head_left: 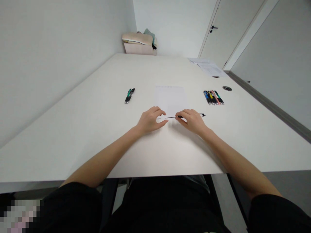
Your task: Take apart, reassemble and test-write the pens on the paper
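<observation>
My left hand [150, 119] and my right hand [193, 121] rest on the white table [97, 129], close together at the near edge of a white sheet of paper [172, 97]. Between them lies a thin black pen [191, 115] with its parts drawn apart: my right fingers pinch the black barrel, my left fingers pinch a clear piece at the other end of the thin refill [170, 117]. Both hands have their fingers curled shut.
Two pens, one green and one black [129, 95], lie to the left. A row of several coloured pens [213, 97] lies to the right, next to a round cable port [227, 88]. Papers [207, 66] lie at the far right; a bag [139, 43] sits beyond the far edge.
</observation>
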Motion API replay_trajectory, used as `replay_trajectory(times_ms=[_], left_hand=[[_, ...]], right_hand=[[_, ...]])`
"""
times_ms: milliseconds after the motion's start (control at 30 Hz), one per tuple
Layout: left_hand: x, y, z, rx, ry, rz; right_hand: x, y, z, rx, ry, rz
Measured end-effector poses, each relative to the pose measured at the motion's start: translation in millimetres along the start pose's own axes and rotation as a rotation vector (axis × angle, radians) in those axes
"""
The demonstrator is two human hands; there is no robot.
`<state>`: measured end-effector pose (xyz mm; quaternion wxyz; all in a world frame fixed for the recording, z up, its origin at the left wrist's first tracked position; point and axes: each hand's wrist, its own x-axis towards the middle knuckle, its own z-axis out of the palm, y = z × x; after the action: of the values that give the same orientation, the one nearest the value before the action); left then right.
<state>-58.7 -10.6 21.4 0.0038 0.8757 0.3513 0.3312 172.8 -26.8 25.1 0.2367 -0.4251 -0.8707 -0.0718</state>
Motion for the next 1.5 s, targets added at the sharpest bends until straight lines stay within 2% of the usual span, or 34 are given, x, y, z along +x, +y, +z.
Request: replay_trajectory(times_ms=[233,567,733,900,1033,1300,1500], left_hand=[[-1,7,4.6,-0.020,-0.032,0.025],[-1,3,4.0,-0.021,-0.013,0.007],[2,-8,-4.0,-0.002,0.011,-0.001],[3,-20,-9.5,0.012,0.003,-0.059],[5,-16,0.3,0.057,-0.073,-0.096],[15,-8,24.3,0.140,-0.236,-0.044],[12,-13,26.3,0.155,-0.244,-0.028]], right_hand=[[0,-7,2,0.009,0.001,-0.054],[0,3,-1,0.065,-0.048,-0.123],[-4,18,-7,0.056,-0.048,-0.108],[-10,43,-14,0.015,0.030,-0.010],[-11,50,-16,0.002,0.054,0.056],[-10,42,-8,0.025,0.026,0.027],[-8,39,-9,0.075,0.020,0.011]])
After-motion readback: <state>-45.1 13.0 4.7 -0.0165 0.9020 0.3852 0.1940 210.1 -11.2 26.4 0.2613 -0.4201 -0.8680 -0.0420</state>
